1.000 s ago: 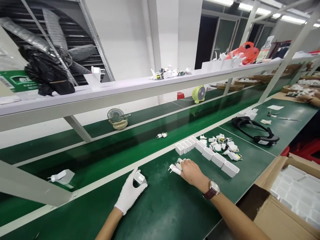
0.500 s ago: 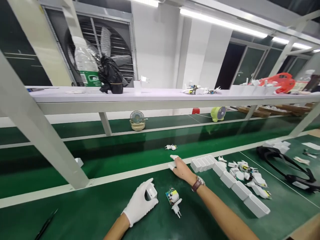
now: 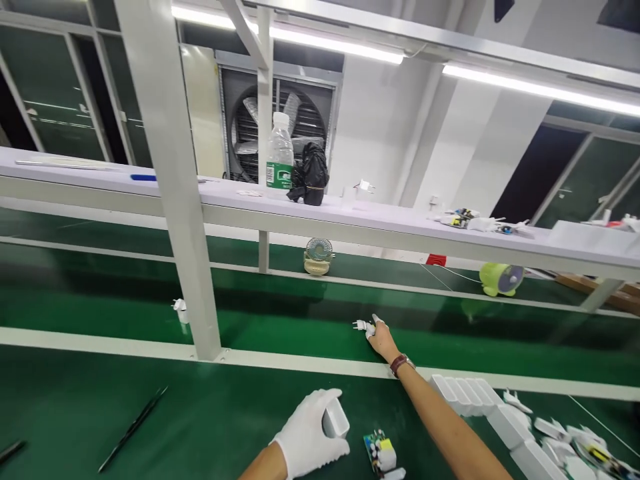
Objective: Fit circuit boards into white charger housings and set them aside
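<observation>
My left hand [image 3: 313, 433], in a white glove, curls its thumb and fingers around a small white open-topped plastic case [image 3: 336, 420] just above the green worktop. My right hand [image 3: 383, 340], with white covers on the thumb and fingertip, reaches over the green belt and pinches a white plug [image 3: 363, 326]. The plug's two prongs point left; its other end is partly hidden by my fingers. Between my arms lies a circuit board [image 3: 379, 452] with a yellow-topped component and a white part attached, cut off by the lower frame edge.
White cases [image 3: 507, 423] stand in a row at right, beside a pile of plug parts [image 3: 575, 440]. Black tweezers [image 3: 133, 430] lie at left. A metal post [image 3: 187, 200] and a shelf [image 3: 380, 223] stand ahead. Another white plug [image 3: 181, 310] sits on the belt behind the post.
My right hand has moved forward from the belt's edge to the plug and closed on it. My left hand still holds the case. The view has turned left.
</observation>
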`<state>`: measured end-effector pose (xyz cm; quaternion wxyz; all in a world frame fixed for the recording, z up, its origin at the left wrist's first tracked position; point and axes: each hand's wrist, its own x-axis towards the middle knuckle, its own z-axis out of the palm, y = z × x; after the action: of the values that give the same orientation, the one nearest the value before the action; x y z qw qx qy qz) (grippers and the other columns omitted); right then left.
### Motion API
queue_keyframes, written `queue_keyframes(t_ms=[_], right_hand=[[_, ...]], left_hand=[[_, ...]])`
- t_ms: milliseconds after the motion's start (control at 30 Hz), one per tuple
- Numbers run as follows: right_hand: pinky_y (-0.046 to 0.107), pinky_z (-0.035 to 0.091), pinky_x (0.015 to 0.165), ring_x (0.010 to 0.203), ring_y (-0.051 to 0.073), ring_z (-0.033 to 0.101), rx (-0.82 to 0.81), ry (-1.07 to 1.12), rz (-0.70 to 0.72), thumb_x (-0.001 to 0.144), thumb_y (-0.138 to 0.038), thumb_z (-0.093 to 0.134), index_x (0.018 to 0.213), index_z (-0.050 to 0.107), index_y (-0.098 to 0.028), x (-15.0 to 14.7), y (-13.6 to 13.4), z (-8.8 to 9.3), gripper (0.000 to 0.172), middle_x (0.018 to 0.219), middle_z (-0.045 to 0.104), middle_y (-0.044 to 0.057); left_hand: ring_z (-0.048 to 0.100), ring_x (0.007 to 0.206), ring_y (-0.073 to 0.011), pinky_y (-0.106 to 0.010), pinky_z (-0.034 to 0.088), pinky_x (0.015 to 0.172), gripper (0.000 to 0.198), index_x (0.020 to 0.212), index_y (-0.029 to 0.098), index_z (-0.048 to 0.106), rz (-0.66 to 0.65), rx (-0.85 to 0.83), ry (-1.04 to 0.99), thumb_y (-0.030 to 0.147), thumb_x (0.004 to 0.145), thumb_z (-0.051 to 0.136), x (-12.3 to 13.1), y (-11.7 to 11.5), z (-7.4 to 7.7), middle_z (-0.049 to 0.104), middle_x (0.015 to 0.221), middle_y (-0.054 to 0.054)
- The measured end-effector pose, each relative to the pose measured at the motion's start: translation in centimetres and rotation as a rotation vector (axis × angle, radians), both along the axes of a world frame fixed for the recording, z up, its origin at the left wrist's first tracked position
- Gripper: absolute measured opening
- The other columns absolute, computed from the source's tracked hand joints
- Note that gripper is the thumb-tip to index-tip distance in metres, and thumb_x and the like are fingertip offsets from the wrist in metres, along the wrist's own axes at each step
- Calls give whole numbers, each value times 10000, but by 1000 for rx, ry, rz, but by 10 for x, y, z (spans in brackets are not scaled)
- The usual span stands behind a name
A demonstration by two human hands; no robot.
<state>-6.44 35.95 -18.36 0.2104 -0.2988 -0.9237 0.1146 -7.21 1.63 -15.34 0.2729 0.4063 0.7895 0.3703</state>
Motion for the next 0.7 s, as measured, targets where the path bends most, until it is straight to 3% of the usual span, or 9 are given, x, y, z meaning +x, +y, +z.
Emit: queue_keyframes(t_ms=[100,167,300,433,567,700], right_hand=[[433,525,925,1057,270,645,40,44,59,932,-281,595,1253,587,-97,5,-12,2,370,1163,656,159],[434,507,946,1092,307,629,64,76,102,914,-269,545,1280,578,-79,23,-25,0,414,1178,655,197],[487,462,1005,1138,324,590,92,105,162,911,-312,501,1340,537,-144,93,-60,-9,463,1193,649,166],[510,480,954,1092,327,594,166,89,143,926,-288,491,1354,517,-205,170,-91,-14,437,1188,635,143],[492,495,901,1095,354,596,241,21,87,952,-340,499,1291,553,-160,220,-111,1,387,1180,636,177],[433,505,811,932,324,643,178,-110,31,977,-472,478,1079,641,-171,239,-137,23,358,1002,680,150]], left_hand=[[428,1374,-373,-497,327,1192,897,1402,322,540,3,4,-19,466,565,830,2,-2,5,547,1415,-81],[480,1317,-367,-490,375,1157,876,1387,319,552,4,9,-19,462,568,827,3,-2,9,565,1376,-84],[519,1257,-350,-474,405,1124,841,1369,300,569,-7,25,24,425,578,826,3,1,11,589,1324,-88],[521,1257,-335,-468,393,1128,799,1368,283,568,-18,67,78,374,612,813,0,6,2,597,1319,-93],[548,1233,-309,-457,411,1107,752,1378,272,545,-44,129,130,372,672,784,-1,10,-5,606,1310,-88],[577,1193,-281,-447,431,1086,729,1373,242,533,-59,159,174,377,698,775,1,13,-8,621,1282,-83]])
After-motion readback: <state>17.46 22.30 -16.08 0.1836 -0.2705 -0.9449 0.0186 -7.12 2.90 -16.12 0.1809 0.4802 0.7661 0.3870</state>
